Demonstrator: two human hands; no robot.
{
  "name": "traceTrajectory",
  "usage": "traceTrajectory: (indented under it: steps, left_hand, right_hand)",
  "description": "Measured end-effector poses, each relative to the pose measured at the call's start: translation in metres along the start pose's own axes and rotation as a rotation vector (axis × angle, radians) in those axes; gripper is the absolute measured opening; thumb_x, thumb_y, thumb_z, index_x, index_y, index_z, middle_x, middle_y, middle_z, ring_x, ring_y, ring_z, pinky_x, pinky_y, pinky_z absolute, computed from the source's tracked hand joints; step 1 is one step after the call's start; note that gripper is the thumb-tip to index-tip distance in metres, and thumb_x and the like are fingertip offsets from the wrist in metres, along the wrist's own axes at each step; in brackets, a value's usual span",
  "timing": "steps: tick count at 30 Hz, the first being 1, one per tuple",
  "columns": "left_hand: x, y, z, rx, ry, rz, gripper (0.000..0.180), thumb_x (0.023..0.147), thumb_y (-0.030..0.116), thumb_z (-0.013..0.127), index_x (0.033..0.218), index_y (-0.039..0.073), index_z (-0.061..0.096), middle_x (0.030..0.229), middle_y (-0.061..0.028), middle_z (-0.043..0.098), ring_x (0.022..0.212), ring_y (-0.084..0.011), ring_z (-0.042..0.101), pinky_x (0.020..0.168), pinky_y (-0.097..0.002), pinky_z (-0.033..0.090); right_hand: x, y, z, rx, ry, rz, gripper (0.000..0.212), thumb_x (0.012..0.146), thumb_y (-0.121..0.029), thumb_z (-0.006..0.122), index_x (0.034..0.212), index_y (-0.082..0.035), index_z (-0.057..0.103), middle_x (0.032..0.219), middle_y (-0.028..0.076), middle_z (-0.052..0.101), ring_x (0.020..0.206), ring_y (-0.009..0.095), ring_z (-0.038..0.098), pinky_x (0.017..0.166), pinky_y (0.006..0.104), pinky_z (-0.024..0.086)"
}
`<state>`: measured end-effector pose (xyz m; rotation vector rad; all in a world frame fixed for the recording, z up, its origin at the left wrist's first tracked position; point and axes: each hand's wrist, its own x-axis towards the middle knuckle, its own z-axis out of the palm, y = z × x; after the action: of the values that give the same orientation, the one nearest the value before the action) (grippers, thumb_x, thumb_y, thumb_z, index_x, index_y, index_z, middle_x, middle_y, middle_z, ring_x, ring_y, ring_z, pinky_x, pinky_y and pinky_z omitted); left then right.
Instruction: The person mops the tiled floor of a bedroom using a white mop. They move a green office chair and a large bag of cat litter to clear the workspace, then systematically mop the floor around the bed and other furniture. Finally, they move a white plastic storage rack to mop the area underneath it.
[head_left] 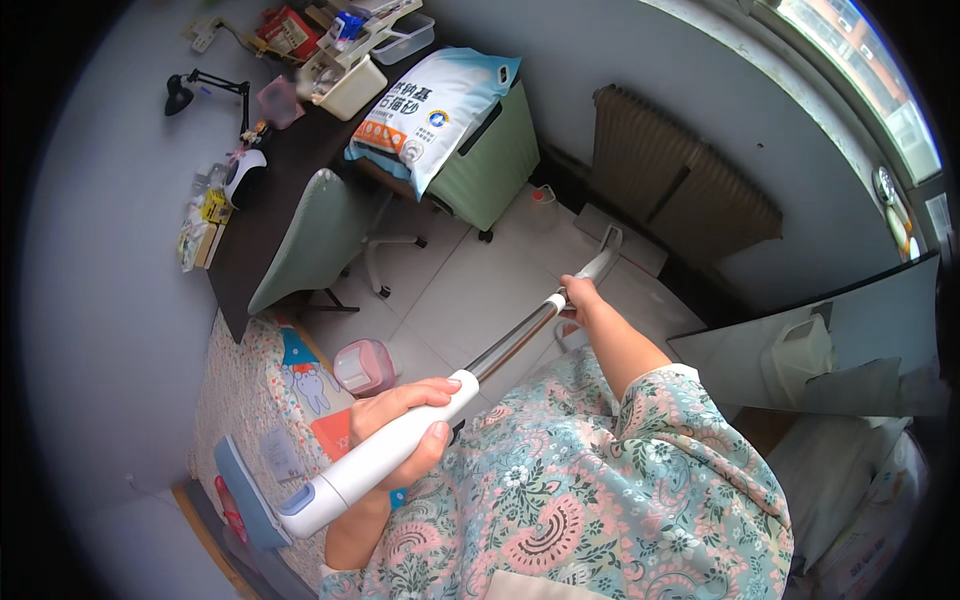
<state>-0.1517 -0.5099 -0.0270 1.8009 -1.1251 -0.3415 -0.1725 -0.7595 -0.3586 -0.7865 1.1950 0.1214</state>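
Observation:
A long stick mop (514,341) lies slantwise across in front of me, held up off the floor. Its white body and flat blue-grey head (247,491) are at the lower left; a metal pole runs to a white loop handle at the upper right. My left hand (402,412) is closed round the white body, thumb on the near side. Farther along, my right hand (579,293) grips the upper pole just below the loop handle. The mop head hangs over the patterned bed (240,385); whether it touches the bedding I cannot tell.
A green chair (315,235) stands at the dark desk (262,235). Beyond it, a bag of cat litter (430,110) rests on a green wheeled bin (500,165). A pink container (364,367) sits by the bed. A radiator (680,165) lines the wall; a mirror (850,340) leans at right.

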Motion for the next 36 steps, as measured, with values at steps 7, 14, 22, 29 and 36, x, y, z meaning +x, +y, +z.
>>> traceTrajectory:
  steps: [7, 14, 22, 29, 36]
  left_hand:
    - [-0.101, 0.027, -0.07, 0.001, 0.031, -0.025, 0.022, 0.062, 0.012, 0.059, 0.079, -0.002, 0.059, 0.082, -0.017, 0.065, 0.068, -0.0223, 0.065, 0.061, -0.0276, 0.051]
    - [-0.144, 0.06, -0.085, 0.093, 0.016, 0.079, 0.024, 0.06, 0.017, 0.058, 0.075, -0.002, 0.059, 0.079, -0.0179, 0.065, 0.062, -0.0235, 0.064, 0.058, -0.0271, 0.051]
    - [-0.113, 0.06, -0.036, -0.013, 0.056, 0.043, 0.026, 0.064, 0.014, 0.062, 0.085, -0.002, 0.057, 0.087, -0.02, 0.064, 0.076, -0.0237, 0.063, 0.07, -0.0304, 0.049]
    - [-0.025, 0.053, 0.035, -0.011, 0.048, 0.129, 0.02, 0.068, 0.012, 0.061, 0.083, 0.0, 0.055, 0.085, -0.0175, 0.063, 0.077, -0.0214, 0.06, 0.07, -0.0304, 0.047]
    - [0.069, 0.049, 0.054, -0.21, 0.199, -0.067, 0.014, 0.072, 0.013, 0.054, 0.078, 0.001, 0.055, 0.084, -0.0156, 0.06, 0.08, -0.0196, 0.056, 0.076, -0.0292, 0.043]
  right_hand:
    - [-0.078, 0.108, 0.069, 0.067, -0.115, 0.021, 0.047, 0.08, -0.017, 0.05, 0.116, -0.006, 0.021, 0.088, 0.011, 0.05, 0.072, 0.021, 0.056, 0.063, 0.0426, 0.054]
    - [-0.131, 0.154, 0.09, 0.385, -0.022, -0.013, 0.021, 0.076, -0.005, 0.052, 0.094, -0.002, 0.041, 0.071, 0.007, 0.049, 0.055, 0.017, 0.051, 0.049, 0.033, 0.046]
    - [-0.104, 0.087, 0.018, 0.438, -0.038, -0.198, 0.048, 0.077, -0.007, 0.053, 0.115, -0.009, 0.025, 0.085, 0.009, 0.05, 0.06, 0.017, 0.056, 0.05, 0.0307, 0.047]
    - [-0.051, 0.017, -0.045, 0.704, -0.116, -0.214, 0.086, 0.075, -0.002, 0.056, 0.137, -0.021, -0.001, 0.096, 0.009, 0.049, 0.065, 0.018, 0.057, 0.053, 0.0317, 0.05]
    - [-0.061, -0.026, -0.074, 0.66, 0.111, -0.181, 0.057, 0.075, -0.006, 0.06, 0.12, -0.011, 0.026, 0.101, 0.01, 0.046, 0.081, 0.018, 0.053, 0.058, 0.03, 0.049]
